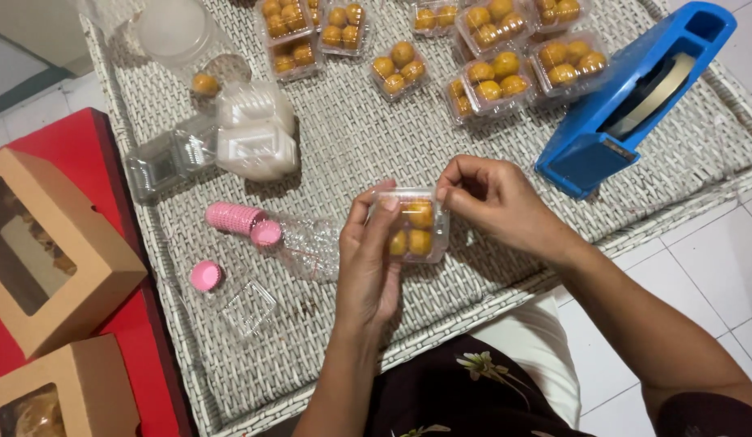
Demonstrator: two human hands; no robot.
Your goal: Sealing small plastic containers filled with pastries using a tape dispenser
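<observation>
A white woven tray (352, 137) is filling most of the view, its far edge and corners running out of frame. Against the tray's right rim a blue tape dispenser (627, 97) is lying at a slant. Off the tray's left side, two brown cardboard boxes with windows (52, 251) are sitting on a red surface, the lower one cut off by the frame. Along the tray's far edge, clear packs of round yellow pastries (489, 77) are clustering, several cropped at the top. Left of the tray's middle, stacked white lids (254, 133) and empty clear containers (161, 162) are blurring together. Nearer the tray's front left, a roll of pink paper cups (234, 217) is lying by a crumpled clear wrapper.

Over the tray's front centre, the left hand (368, 267) is gripping a small clear box of pastries (416, 226), fingers curled round its left side and hiding that wall. The right hand (493, 198) is pinching the box's top right corner with narrow fingertips; whether anything is between them is impossible to tell.
</observation>
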